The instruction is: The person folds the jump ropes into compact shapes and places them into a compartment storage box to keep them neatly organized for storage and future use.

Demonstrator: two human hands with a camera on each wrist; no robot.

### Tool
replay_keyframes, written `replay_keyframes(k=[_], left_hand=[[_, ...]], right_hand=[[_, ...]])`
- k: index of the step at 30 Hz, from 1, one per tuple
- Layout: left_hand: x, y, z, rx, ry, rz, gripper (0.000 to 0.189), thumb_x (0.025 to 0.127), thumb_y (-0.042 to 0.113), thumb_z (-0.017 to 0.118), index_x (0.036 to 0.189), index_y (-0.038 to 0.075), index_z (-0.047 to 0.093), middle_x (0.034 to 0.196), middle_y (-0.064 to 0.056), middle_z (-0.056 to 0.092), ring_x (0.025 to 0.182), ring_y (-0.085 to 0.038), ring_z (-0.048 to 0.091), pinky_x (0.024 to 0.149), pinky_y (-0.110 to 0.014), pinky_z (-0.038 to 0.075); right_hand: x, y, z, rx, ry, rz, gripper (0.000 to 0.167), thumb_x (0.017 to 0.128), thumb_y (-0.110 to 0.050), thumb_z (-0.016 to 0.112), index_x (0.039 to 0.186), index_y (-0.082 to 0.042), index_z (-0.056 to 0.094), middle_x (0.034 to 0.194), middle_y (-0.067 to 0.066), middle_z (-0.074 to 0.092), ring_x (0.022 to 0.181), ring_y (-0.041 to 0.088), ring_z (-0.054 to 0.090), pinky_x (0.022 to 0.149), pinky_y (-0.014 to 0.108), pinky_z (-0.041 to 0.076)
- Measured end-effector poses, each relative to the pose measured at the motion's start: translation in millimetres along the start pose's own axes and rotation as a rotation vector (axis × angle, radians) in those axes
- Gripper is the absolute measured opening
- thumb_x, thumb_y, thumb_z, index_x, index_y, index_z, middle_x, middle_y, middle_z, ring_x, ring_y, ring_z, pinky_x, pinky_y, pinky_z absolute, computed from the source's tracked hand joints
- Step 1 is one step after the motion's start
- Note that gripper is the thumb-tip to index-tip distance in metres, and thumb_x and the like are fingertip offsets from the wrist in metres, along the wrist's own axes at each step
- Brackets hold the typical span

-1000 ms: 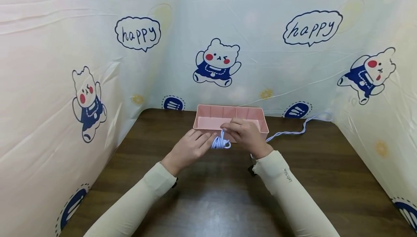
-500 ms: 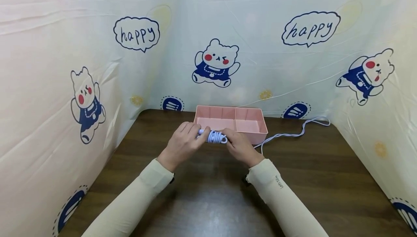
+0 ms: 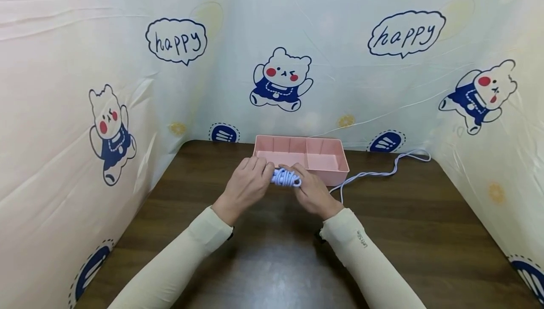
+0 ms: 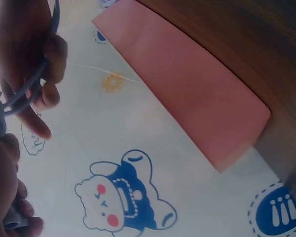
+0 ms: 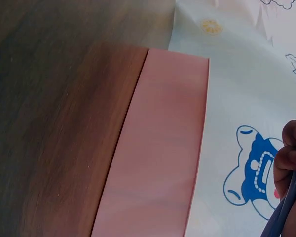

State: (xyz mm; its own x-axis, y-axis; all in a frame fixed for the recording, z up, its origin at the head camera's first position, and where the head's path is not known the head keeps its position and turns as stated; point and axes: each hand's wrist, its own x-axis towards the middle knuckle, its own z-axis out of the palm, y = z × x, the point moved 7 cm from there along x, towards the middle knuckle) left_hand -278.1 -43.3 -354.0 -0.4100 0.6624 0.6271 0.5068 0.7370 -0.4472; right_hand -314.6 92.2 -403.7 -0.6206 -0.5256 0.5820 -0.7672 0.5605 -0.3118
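Note:
A light blue cord is wound into a small coil (image 3: 285, 177) held up before the pink box, between both hands. My left hand (image 3: 246, 188) grips the coil's left end with curled fingers; in the left wrist view, a thick dark end (image 4: 12, 219) pokes out below those fingers. At the coil's right end is my right hand (image 3: 315, 193), with a strand (image 4: 27, 91) of cord running through its curled fingers in the left wrist view. The right wrist view catches only part of the right hand (image 5: 292, 148) and a strand of cord (image 5: 285, 210).
Behind the hands stands a pink box (image 3: 333, 177) with a divider, against the printed cloth backdrop (image 3: 331, 87). A loose doubled length of cord (image 3: 374, 174) trails over the brown wooden table (image 3: 403, 214) to the back right corner.
The right hand has come down from above the coil to its right end. The left hand turned the coil, baring its thick left end half a second ago; fingers now cover it.

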Motion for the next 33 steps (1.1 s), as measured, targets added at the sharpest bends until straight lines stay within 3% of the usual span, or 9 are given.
replay_keyframes(k=[5, 8, 12, 15, 19, 22, 27, 30, 33], left_hand=[[4.5, 3.6, 5.9, -0.049, -0.072, -0.049, 0.012, 0.1, 0.008, 0.048, 0.108, -0.001, 0.049, 0.085, -0.01, 0.046, 0.074, -0.023, 0.042, 0.063, -0.033, 0.038], [5.9, 6.4, 9.9, -0.055, -0.094, -0.061, 0.014, 0.098, 0.007, 0.051, 0.11, 0.0, 0.048, 0.086, -0.011, 0.045, 0.076, -0.024, 0.041, 0.065, -0.034, 0.039], [6.3, 8.3, 12.6, -0.043, -0.087, -0.075, 0.013, 0.098, 0.006, 0.051, 0.109, 0.0, 0.048, 0.085, -0.011, 0.045, 0.076, -0.024, 0.041, 0.064, -0.034, 0.039], [9.1, 7.6, 12.7, -0.017, -0.055, -0.103, 0.013, 0.097, 0.006, 0.054, 0.107, 0.0, 0.049, 0.084, -0.012, 0.046, 0.075, -0.025, 0.043, 0.062, -0.034, 0.038], [13.7, 3.2, 19.8, 0.008, -0.052, -0.17, 0.019, 0.095, 0.009, 0.06, 0.106, -0.001, 0.049, 0.085, -0.013, 0.047, 0.074, -0.025, 0.042, 0.061, -0.034, 0.037], [15.3, 1.6, 31.3, 0.008, -0.105, -0.201, 0.025, 0.094, 0.013, 0.063, 0.109, -0.002, 0.049, 0.088, -0.014, 0.047, 0.075, -0.025, 0.04, 0.063, -0.034, 0.037], [12.0, 7.1, 48.7, -0.014, -0.203, -0.164, 0.03, 0.093, 0.012, 0.064, 0.112, -0.003, 0.046, 0.088, -0.014, 0.045, 0.08, -0.027, 0.04, 0.068, -0.036, 0.038], [10.1, 12.8, 53.1, -0.016, -0.209, -0.13, 0.022, 0.095, 0.009, 0.06, 0.109, -0.003, 0.047, 0.086, -0.013, 0.044, 0.08, -0.027, 0.041, 0.067, -0.036, 0.038], [11.0, 17.0, 55.7, 0.001, -0.196, -0.115, 0.016, 0.096, 0.007, 0.055, 0.105, -0.002, 0.048, 0.086, -0.013, 0.045, 0.079, -0.027, 0.041, 0.065, -0.036, 0.036]], right_hand=[[-2.1, 3, 6, -0.017, -0.007, 0.035, 0.051, 0.1, -0.034, 0.048, 0.144, -0.01, 0.042, 0.113, 0.003, 0.061, 0.077, 0.016, 0.061, 0.07, 0.037, 0.052], [-2.9, 2, 7, -0.094, -0.002, 0.056, 0.054, 0.1, -0.031, 0.049, 0.147, -0.005, 0.038, 0.121, 0.01, 0.059, 0.079, 0.021, 0.064, 0.071, 0.041, 0.053], [-3.6, 1, 8, -0.208, 0.047, 0.044, 0.055, 0.096, -0.013, 0.049, 0.147, 0.001, 0.033, 0.108, 0.015, 0.056, 0.063, 0.025, 0.058, 0.056, 0.044, 0.048], [-5.0, -1, 9, -0.272, 0.128, 0.031, 0.051, 0.096, -0.009, 0.053, 0.142, 0.006, 0.038, 0.105, 0.019, 0.059, 0.057, 0.028, 0.057, 0.048, 0.044, 0.047], [-8.2, -10, 17, -0.434, 0.182, 0.015, 0.031, 0.095, -0.013, 0.061, 0.116, 0.008, 0.053, 0.09, 0.02, 0.057, 0.044, 0.026, 0.053, 0.036, 0.04, 0.043], [-9.7, -19, 25, -0.556, 0.141, -0.013, 0.03, 0.094, -0.02, 0.065, 0.105, 0.006, 0.054, 0.085, 0.015, 0.054, 0.039, 0.02, 0.049, 0.033, 0.036, 0.041], [-9.8, -30, 31, -0.605, -0.047, -0.04, 0.037, 0.096, -0.034, 0.06, 0.101, 0.002, 0.059, 0.078, 0.01, 0.056, 0.045, 0.019, 0.052, 0.039, 0.037, 0.045], [-10.5, -36, 29, -0.596, -0.166, -0.037, 0.036, 0.096, -0.038, 0.056, 0.092, -0.003, 0.057, 0.07, 0.006, 0.052, 0.047, 0.021, 0.052, 0.04, 0.039, 0.044], [-10.8, -45, 25, -0.6, -0.205, -0.084, 0.03, 0.096, -0.034, 0.054, 0.089, -0.005, 0.056, 0.069, 0.005, 0.05, 0.046, 0.021, 0.05, 0.039, 0.038, 0.041]])
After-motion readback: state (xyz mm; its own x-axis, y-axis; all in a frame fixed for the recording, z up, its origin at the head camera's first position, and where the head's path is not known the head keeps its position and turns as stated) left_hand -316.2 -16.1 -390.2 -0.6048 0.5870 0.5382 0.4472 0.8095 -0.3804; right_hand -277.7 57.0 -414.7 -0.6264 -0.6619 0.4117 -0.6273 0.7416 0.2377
